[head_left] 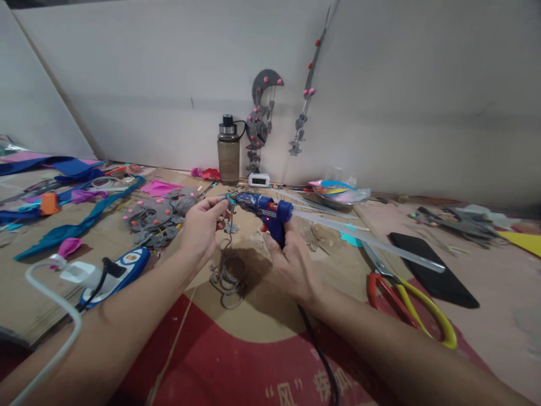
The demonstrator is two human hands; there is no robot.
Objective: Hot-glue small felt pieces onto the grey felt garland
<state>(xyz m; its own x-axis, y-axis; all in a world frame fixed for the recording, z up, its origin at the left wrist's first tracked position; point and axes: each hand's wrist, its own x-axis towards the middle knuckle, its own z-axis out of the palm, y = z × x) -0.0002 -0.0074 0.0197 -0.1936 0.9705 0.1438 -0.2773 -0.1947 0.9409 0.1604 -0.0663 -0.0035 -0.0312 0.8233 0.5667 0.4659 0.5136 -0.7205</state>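
Note:
My right hand (291, 259) is wrapped round the handle of a blue hot glue gun (273, 214), its nozzle pointing left. A long clear glue stick (372, 237) juts out of the gun's back. At the nozzle tip, my left hand (205, 223) pinches a grey cord (230, 228) with a small teal piece (230, 198) at its top. Whether the nozzle touches the piece I cannot tell. The cord hangs down to a loose coil (230, 279) on the cardboard.
Scissors (393, 287) and a black phone (431, 270) lie at right. A power strip (122, 276) with plugs sits at left, near grey felt pieces (156, 217) and blue strips (84, 225). Behind stand a bottle (229, 158) and a small clock (258, 180); grey felt ornaments (260, 129) hang on the wall.

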